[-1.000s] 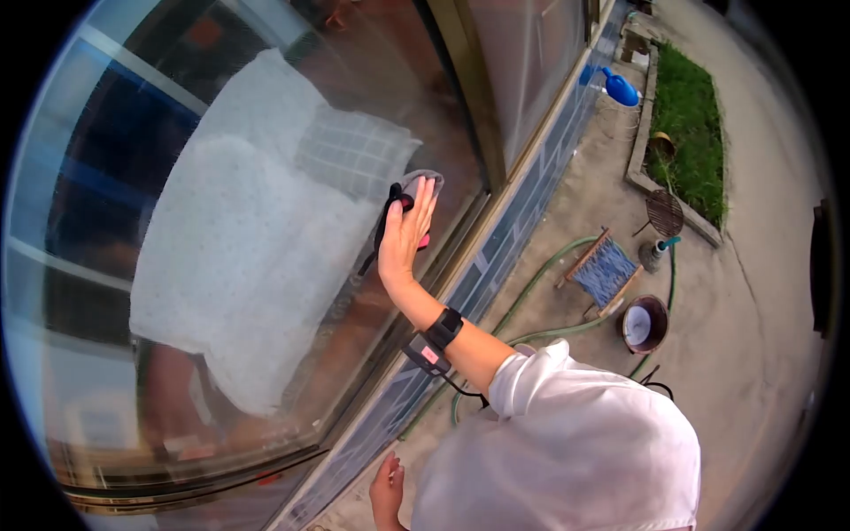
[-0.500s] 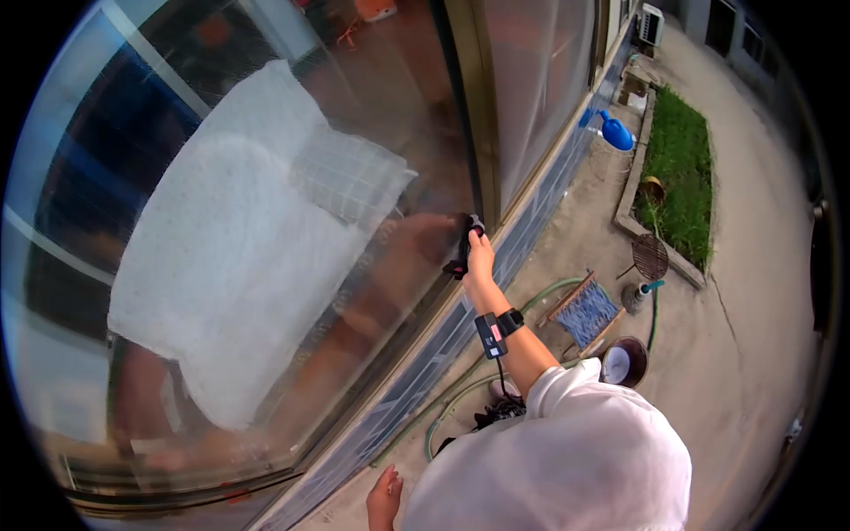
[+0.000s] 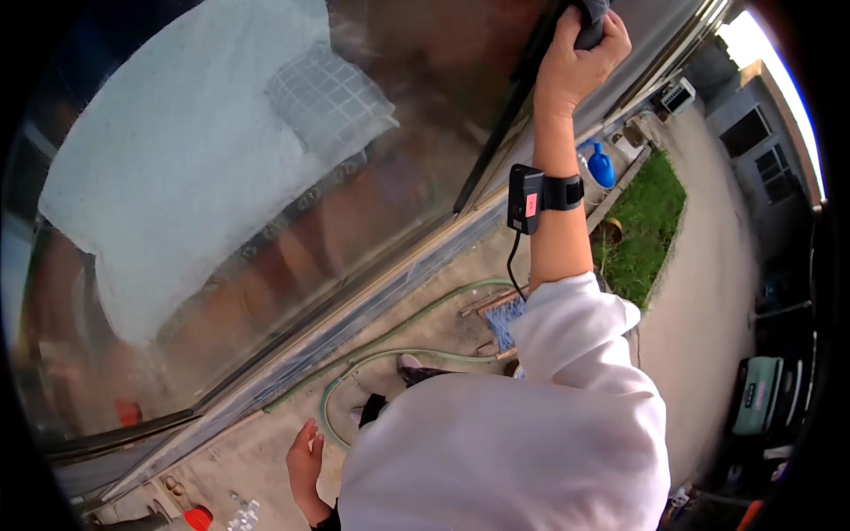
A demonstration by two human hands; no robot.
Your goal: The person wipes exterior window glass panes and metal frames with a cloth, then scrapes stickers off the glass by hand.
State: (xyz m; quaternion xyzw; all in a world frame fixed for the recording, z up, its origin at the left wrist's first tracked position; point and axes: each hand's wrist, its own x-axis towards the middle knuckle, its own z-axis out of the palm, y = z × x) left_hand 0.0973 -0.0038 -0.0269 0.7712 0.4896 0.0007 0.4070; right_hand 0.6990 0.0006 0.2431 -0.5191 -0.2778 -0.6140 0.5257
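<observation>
Head view: right hand (image 3: 582,73) gripped grey cloth (image 3: 591,28), fingers curled, near window frame (image 3: 491,155); left hand (image 3: 305,457) hung half-open, empty.

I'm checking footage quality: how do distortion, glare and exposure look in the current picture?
Head view: strong wide-angle distortion, with black corners around the rounded image; head view: sky at upper right blown out to white; head view: window glass looks hazy, probably from reflections; head view: dark cloth in the right hand cut off by the top edge.
</observation>
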